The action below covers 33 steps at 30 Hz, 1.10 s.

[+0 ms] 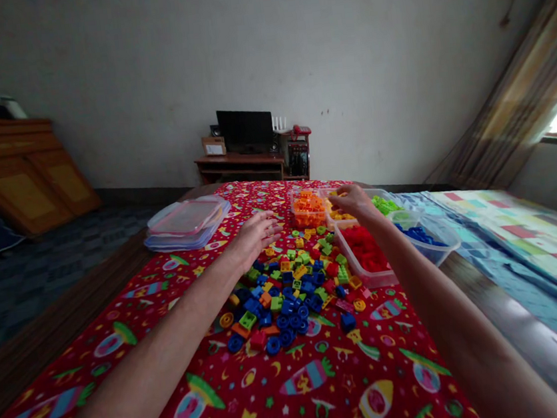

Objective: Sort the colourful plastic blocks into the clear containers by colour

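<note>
My left hand (260,233) hovers at the far left edge of a mixed pile of toy building bricks (287,282), fingers stretched out and holding nothing I can see. The pile has blue, green, yellow, orange and red pieces, with several round blue wheels (287,337) at the near side. My right hand (357,203) is above a clear box of yellow bricks (340,215), its fingers apart and pointing left. No brick shows in it, and its palm side is hidden. Beside that box stand a box of orange bricks (309,209) and a box of red bricks (366,250).
Green bricks (383,205) and blue bricks (420,236) fill further boxes on the right. Stacked plastic lids (187,221) lie at the left on the red patterned cloth (299,394). A bed (537,226) adjoins the table's right side. A monitor (245,131) stands by the wall.
</note>
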Available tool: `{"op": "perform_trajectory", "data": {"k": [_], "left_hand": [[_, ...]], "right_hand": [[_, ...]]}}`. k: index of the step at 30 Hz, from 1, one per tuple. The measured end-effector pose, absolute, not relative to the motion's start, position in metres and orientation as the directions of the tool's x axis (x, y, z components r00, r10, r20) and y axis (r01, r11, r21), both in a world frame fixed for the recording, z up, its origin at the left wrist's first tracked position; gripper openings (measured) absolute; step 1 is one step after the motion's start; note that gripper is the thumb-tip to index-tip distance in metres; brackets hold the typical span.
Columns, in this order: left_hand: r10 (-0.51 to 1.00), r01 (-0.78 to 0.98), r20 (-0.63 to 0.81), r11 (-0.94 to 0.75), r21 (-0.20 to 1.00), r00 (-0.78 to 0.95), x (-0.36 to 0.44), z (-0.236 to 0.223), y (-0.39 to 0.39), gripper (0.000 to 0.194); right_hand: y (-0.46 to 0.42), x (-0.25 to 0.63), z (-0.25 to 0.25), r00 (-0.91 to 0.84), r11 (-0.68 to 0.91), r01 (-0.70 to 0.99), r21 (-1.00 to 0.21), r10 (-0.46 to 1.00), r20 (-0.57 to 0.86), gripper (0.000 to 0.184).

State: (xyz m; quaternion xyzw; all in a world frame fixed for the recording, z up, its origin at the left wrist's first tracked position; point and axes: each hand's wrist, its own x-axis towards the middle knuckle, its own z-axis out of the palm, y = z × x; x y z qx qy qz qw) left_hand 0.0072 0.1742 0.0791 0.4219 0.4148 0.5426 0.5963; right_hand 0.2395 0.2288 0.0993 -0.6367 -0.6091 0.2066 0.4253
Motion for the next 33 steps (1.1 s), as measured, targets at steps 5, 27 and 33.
{"op": "perform_trajectory", "data": {"k": [5,27,33], "left_hand": [[0.997,-0.199,-0.007,0.024,0.980,0.083,-0.008,0.077,0.178,0.012],[0.839,0.611,0.255,-0.529,0.589,0.481,-0.032,0.004,0.216,0.028],[0.878,0.678,0.252,-0.475,0.561,0.407,-0.033,0.012,0.219,0.015]], "right_hand": [[0.262,0.275,0.121,0.148,0.015,0.787,-0.617,0.966,0.212,0.037],[0.222,0.179,0.051,-0.684,0.685,0.729,-0.003,0.728,0.039,0.027],[0.230,0.183,0.048,-0.629,0.625,0.777,0.070,0.770,0.106,0.026]]}}
